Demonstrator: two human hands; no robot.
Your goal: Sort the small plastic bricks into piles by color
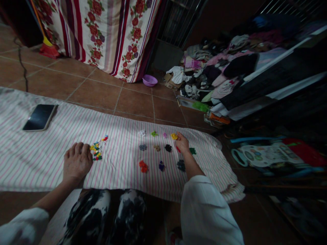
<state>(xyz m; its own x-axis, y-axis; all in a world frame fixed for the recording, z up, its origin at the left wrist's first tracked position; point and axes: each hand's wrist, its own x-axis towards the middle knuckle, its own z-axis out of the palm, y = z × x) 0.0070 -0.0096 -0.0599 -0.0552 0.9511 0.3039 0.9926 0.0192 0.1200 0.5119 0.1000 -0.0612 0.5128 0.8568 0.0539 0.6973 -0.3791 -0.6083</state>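
On the striped cloth, my left hand (77, 160) rests palm down, fingers lying flat, beside a mixed pile of small coloured pieces (97, 152). My right hand (182, 142) reaches to the yellow pile (174, 136) with its fingers pressed together; what they hold, if anything, is too small to name. Small single-colour piles lie around it: white (142, 133), light green (154, 133), pink (165, 135), grey (143, 147), tan (156, 148), black (168, 148), orange (143, 166), dark blue (161, 166), dark green (192, 151). A red pile is partly hidden under my right hand.
A phone (40, 117) lies on the left of the striped cloth (120, 136). Beyond are a floral curtain (102, 34), a purple basin (150, 80), a broom (48, 49) and heaped clothes (212, 68). A colourful object (268, 154) stands at the right.
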